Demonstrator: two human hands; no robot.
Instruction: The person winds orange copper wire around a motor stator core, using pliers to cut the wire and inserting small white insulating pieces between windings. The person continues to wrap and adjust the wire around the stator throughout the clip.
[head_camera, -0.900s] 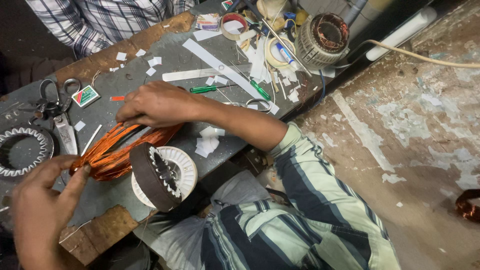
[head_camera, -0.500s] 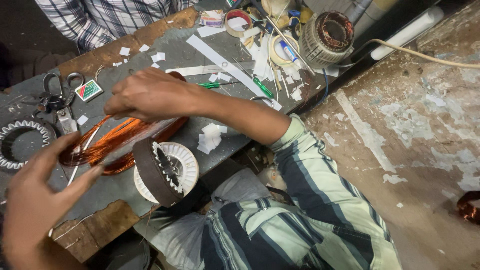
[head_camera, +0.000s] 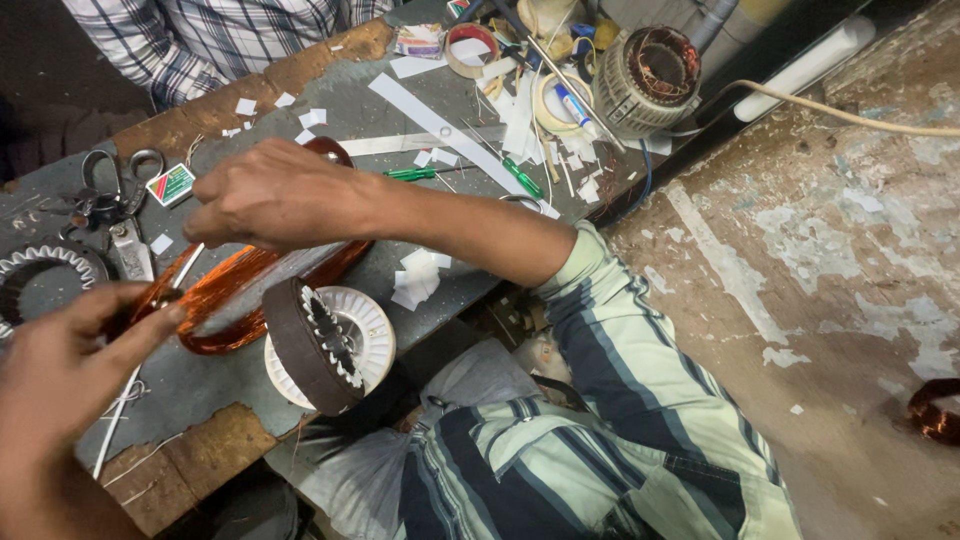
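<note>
The wire coil lies on the bench, between both hands; the stator ring stands just before it; scissors lie behind.

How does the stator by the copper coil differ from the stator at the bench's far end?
The near stator leans tilted on a white plastic disc; the far stator rests among paper scraps. The near stator shows white slot liners and no winding; the far stator already carries dark copper winding. The near stator looks flatter, the far stator taller. Both are round, slotted cores.
</note>
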